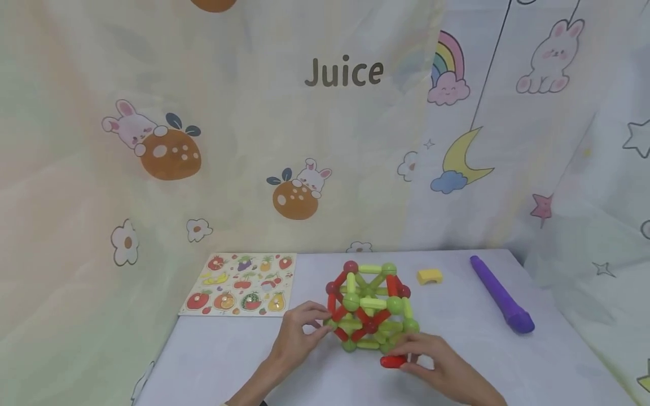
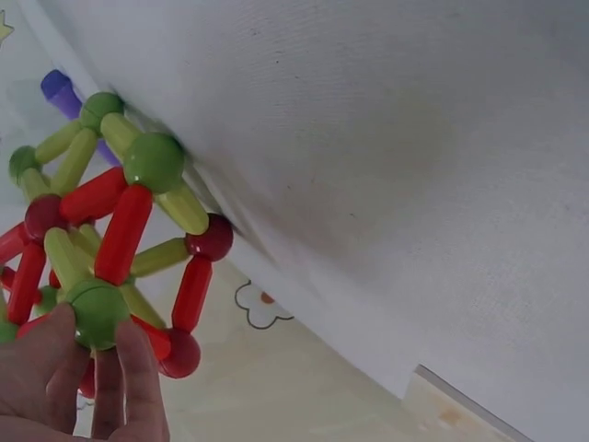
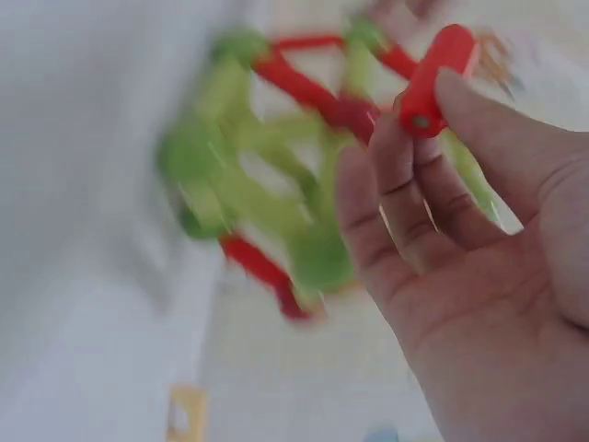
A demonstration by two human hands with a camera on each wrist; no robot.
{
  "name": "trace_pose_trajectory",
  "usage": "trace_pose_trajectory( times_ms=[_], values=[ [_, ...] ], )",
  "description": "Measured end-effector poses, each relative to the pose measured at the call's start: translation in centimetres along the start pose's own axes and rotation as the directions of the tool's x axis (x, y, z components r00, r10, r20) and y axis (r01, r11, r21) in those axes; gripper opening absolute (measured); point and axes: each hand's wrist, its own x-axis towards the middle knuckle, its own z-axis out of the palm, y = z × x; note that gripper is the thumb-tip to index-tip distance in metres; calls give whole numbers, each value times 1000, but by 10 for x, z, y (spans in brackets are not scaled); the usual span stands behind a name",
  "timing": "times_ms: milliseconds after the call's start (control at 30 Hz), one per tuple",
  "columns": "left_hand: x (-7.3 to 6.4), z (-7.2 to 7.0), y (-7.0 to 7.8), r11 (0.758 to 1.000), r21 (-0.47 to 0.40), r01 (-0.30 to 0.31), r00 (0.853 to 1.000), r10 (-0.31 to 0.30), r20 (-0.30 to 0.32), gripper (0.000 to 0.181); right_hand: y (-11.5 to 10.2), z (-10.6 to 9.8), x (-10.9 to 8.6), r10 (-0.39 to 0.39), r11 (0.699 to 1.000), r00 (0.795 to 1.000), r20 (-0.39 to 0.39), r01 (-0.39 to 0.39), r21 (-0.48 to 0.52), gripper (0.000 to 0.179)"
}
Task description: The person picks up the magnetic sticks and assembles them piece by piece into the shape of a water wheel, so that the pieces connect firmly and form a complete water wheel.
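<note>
A frame of magnetic rods and balls (image 1: 373,303) in red and green stands on the table in the head view. My left hand (image 1: 299,332) is at its left side; in the left wrist view the thumb and fingers pinch a green ball (image 2: 99,313) of the frame. My right hand (image 1: 437,361) is in front of the frame's lower right. Between its thumb and fingers it holds a loose red magnetic rod (image 1: 393,361), also seen in the right wrist view, where the frame behind is blurred.
A fruit puzzle board (image 1: 238,283) lies at the back left of the white table (image 1: 213,361). Behind the frame to the right sits a small yellow block (image 1: 429,276). A purple stick-shaped toy (image 1: 503,296) lies farther right. A printed curtain (image 1: 244,129) hangs behind the table.
</note>
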Motion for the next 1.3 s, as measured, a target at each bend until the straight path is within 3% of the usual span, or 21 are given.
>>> trace_pose_trajectory(
  times_ms=[67, 167, 233, 300, 567, 933, 1300],
  values=[
    [0, -1, 1, 1000, -1, 6, 1000, -6, -1, 21, 0, -14, -5, -92, 995, 984, -155, 86, -49, 31],
    [-1, -3, 1, 999, -20, 30, 999, -30, -14, 22, 7, -25, -4, -162, 978, 918, -361, 99, -186, 41],
    [-2, -3, 0, 997, -47, 60, 998, -61, -27, 23, 11, -25, 2, -166, 970, 881, -443, 64, -235, 42],
    [-4, -3, 0, 992, -82, 95, 994, -99, -38, 24, 14, -24, 8, -152, 967, 870, -470, 32, -254, 40],
    [-7, 2, -1, 972, -185, 144, 987, -153, -39, 22, 16, -16, 19, -60, 972, 854, -517, -68, -226, 39],
    [-6, 2, 3, 963, -220, 155, 988, -152, 31, 23, 21, -11, 18, -69, 984, 846, -529, -28, -174, 33],
    [-5, 3, 2, 964, -205, 170, 985, -163, 52, 21, 34, -3, 17, -67, 992, 833, -549, 114, 53, 31]
  ],
)
